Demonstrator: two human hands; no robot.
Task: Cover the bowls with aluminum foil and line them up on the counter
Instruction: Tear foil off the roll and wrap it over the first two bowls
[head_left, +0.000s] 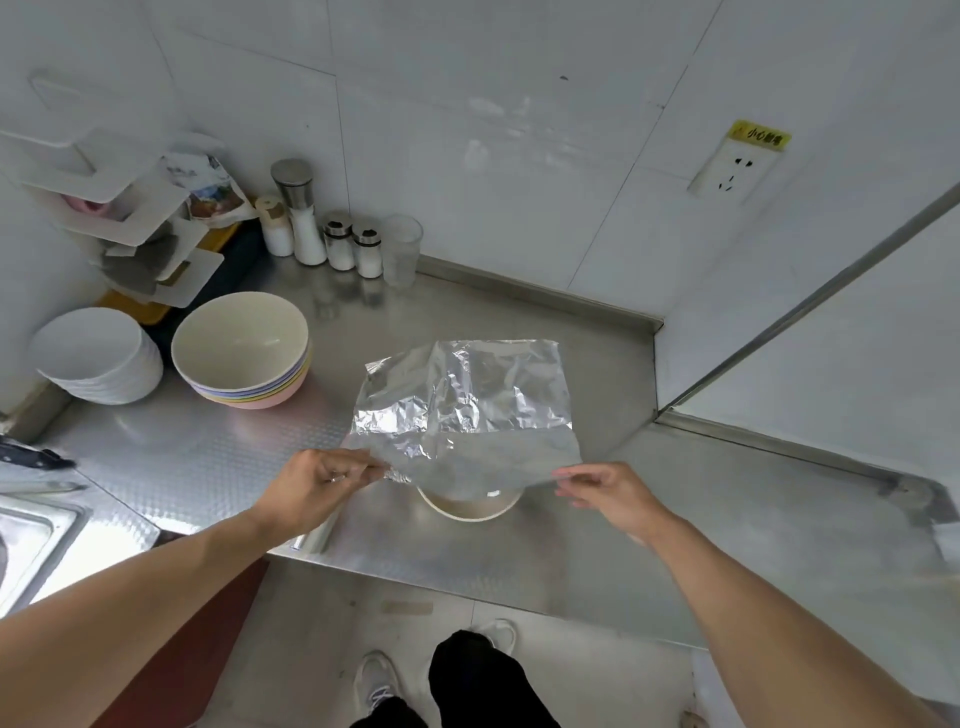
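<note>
A crinkled sheet of aluminum foil (467, 405) is stretched out above a cream bowl (467, 506) that stands near the counter's front edge. Only the bowl's near rim shows under the sheet. My left hand (317, 486) pinches the foil's near left corner. My right hand (605, 491) holds the near right corner with its fingertips. To the left stands a stack of pastel bowls (241, 348) with a cream one on top. A stack of white bowls (98, 356) sits further left.
Salt and spice shakers (343, 244) and a clear cup (400, 249) line the back wall. A white corner rack (130, 218) hangs at the left. A sink (31, 540) lies at the near left. A foil roll's end (311, 540) peeks out under my left wrist. The steel counter (727, 519) extends right.
</note>
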